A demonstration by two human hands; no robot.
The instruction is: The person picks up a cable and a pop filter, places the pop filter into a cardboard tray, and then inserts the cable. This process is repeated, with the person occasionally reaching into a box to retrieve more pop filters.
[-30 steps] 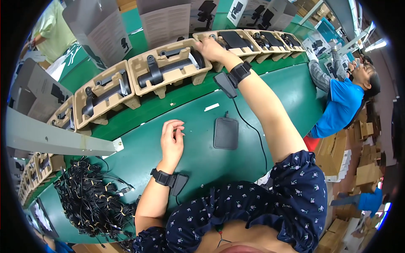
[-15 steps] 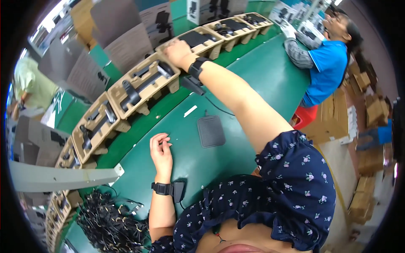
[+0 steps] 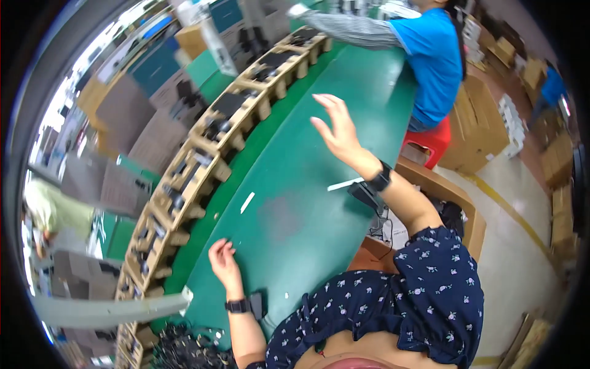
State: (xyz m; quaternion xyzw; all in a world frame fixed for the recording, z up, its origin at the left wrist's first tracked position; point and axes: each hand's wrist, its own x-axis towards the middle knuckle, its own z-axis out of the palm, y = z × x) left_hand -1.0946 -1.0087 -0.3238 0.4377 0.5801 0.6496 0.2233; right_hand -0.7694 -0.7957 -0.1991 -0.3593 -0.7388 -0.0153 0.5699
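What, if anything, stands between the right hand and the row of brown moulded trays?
Nothing visible stands in the way: between the open right hand and the brown moulded trays, only the green work surface shows.

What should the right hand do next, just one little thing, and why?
Maybe draw the right hand back toward the open cardboard box. The hand looks open and empty above the green table, and the box beside the table has dark things inside it could pick from.
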